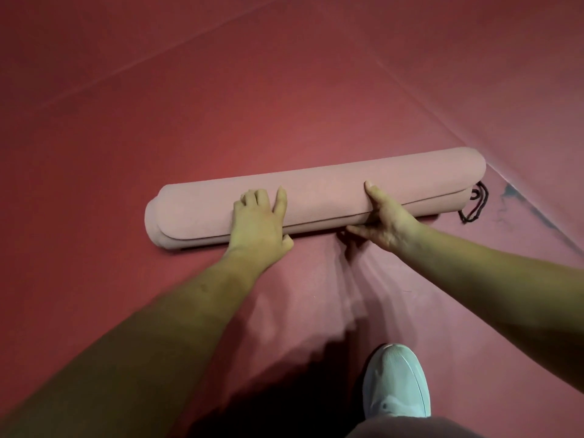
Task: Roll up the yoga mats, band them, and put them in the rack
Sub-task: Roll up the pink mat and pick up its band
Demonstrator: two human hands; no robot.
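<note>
A pink yoga mat (316,191) lies rolled into a loose, flattened roll across the red floor, its ends pointing left and right. My left hand (260,221) lies on top of the roll near its middle, fingers curled over the far side and thumb at the near edge. My right hand (384,218) grips the roll further right, thumb on top and fingers tucked under the near edge. A dark cord (475,207) trails on the floor from the roll's right end.
Red matting (221,105) covers the floor all around, with seams running diagonally at the back and right. A scuffed dark patch (521,200) marks the floor at the right. My white shoe (396,382) stands at the bottom, near the roll.
</note>
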